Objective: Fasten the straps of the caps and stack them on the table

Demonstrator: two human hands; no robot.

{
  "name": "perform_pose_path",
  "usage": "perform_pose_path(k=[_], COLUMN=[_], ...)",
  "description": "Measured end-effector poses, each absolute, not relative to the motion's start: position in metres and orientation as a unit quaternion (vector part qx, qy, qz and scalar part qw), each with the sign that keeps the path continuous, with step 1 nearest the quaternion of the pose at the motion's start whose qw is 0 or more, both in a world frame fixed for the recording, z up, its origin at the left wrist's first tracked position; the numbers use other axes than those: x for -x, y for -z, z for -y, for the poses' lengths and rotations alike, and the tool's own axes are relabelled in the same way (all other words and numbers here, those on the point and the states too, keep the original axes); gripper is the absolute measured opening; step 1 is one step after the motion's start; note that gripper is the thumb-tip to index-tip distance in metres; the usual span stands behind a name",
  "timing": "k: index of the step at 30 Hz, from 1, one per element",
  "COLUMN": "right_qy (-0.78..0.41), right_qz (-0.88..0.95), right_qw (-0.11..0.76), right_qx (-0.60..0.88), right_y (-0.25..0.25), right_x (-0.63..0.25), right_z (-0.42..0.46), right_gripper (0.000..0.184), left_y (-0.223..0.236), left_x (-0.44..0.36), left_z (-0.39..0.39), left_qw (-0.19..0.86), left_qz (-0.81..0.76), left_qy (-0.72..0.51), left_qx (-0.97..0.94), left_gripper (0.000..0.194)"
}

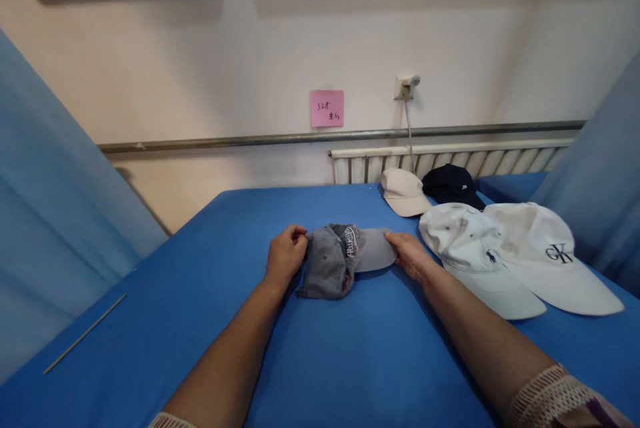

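Sleeves cut off | left hand [286, 256] fingers pinch grey cap [340, 260] | right hand [410, 256] fingers hold brim

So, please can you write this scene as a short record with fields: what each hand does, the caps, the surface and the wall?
left hand: closed on the rear edge of the grey cap
right hand: fingers on the grey cap's brim
other caps: two white caps, a beige cap, a dark cap, all to the right
surface: blue table cover, thin stick at left
wall: pink note, radiator
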State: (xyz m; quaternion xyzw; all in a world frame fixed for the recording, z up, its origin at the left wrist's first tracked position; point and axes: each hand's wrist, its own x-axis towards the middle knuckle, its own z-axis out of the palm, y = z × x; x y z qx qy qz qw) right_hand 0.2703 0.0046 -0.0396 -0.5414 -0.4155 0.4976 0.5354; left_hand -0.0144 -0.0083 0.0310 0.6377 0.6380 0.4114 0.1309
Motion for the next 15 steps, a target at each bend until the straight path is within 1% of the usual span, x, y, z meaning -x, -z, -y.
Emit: perform_pose_path(k=[2, 4, 5, 7, 8, 10, 13, 15], right_qy=[-0.536, -0.579, -0.606, -0.661, -0.685, -0.721, -0.749, -0.757], right_qz=[0.39, 0.319, 0.267, 0.168, 0.137, 0.127, 0.148, 0.169], right_qw=[0.552, 0.608, 0.639, 0.671, 0.668, 0.639, 0.609, 0.6], right_qx=[0.506, 0.439, 0.391, 0.292, 0.258, 0.236, 0.214, 0.195], right_y=[0.034, 0.029, 0.027, 0.025, 0.025, 0.028, 0.03, 0.03], right_x=[-0.266, -0.262, -0.26, -0.254, -0.249, -0.237, -0.219, -0.211], right_z=[-0.003, -0.002, -0.001, 0.003, 0.006, 0.014, 0.028, 0.034], right_gripper=[0.018, 0.011, 0.01, 0.016, 0.021, 0.03, 0.041, 0.046], left_y=[-0.037, -0.043, -0.044, -0.043, -0.04, -0.03, -0.012, -0.003], left_x=[0.015, 0.013, 0.01, 0.0, -0.006, -0.022, -0.045, -0.055], left_z=[0.011, 0.015, 0.017, 0.021, 0.024, 0.029, 0.037, 0.041], left_qw=[0.121, 0.107, 0.104, 0.135, 0.174, 0.297, 0.475, 0.548], left_qz=[-0.622, -0.586, -0.566, -0.537, -0.53, -0.524, -0.527, -0.518], left_qy=[-0.484, -0.562, -0.59, -0.602, -0.585, -0.512, -0.412, -0.441], left_qx=[-0.604, -0.574, -0.566, -0.576, -0.588, -0.612, -0.572, -0.487], left_gripper=[0.026, 0.03, 0.029, 0.022, 0.018, 0.012, 0.021, 0.024])
